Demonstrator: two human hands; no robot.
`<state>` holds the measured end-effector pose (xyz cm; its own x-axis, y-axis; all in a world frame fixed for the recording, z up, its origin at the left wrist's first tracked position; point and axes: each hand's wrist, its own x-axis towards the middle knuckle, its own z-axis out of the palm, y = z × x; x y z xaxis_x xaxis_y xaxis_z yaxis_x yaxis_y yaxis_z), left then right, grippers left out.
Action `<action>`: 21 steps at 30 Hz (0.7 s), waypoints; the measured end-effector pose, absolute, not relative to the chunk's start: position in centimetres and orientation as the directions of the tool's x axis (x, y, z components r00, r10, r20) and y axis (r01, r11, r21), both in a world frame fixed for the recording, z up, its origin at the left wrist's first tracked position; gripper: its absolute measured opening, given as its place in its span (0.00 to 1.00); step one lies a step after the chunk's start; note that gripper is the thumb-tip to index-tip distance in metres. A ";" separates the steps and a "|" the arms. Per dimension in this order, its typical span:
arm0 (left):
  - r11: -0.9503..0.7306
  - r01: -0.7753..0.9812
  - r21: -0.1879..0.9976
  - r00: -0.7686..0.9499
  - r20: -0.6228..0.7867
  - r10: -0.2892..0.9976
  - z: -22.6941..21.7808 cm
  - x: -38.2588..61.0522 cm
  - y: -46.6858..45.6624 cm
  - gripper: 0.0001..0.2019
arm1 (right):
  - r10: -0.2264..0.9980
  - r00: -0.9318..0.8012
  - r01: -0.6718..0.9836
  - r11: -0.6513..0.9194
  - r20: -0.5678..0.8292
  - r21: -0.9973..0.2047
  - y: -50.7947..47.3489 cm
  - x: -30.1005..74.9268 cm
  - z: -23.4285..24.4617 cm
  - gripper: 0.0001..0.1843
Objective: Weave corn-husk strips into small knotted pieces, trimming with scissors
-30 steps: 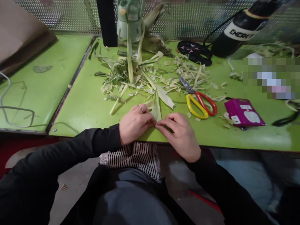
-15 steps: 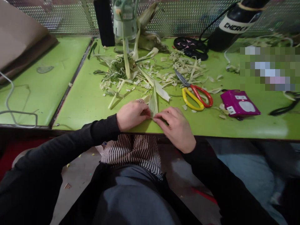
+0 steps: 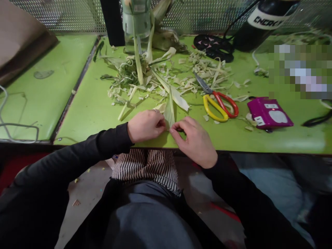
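A pale green corn husk strip (image 3: 169, 111) lies pointing away from me at the table's front edge, its near end between my two hands. My left hand (image 3: 146, 125), with a ring on one finger, is closed in a pinch at the strip's left side. From the right, my right hand (image 3: 194, 140) pinches the near end between thumb and forefinger. Another husk piece (image 3: 178, 98) rests just beyond. Scissors (image 3: 216, 102) with one yellow and one red handle lie to the right of my hands.
Husk scraps (image 3: 129, 74) are heaped across the green table (image 3: 77, 121). Behind them stand a clear bottle (image 3: 136, 27) and a black upright object (image 3: 112, 22). A purple packet (image 3: 271, 112), a black bottle (image 3: 264, 27) and a black cabled device (image 3: 214, 46) are at right. Brown paper (image 3: 23, 38) is at left.
The camera view has shifted slightly. Both hands stay at the strip's near end, with the right fingers a little more curled. Nothing on the table has visibly moved.
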<state>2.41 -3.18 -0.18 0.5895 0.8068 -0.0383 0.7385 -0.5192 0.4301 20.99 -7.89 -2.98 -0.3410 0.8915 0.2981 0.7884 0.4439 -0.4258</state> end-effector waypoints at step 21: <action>-0.437 0.770 0.466 0.599 -0.290 0.747 1.2 2.6 -1.1 0.11 | 0.954 -0.298 0.785 0.235 -0.017 -0.574 -5.6 21.7 -1.0 0.03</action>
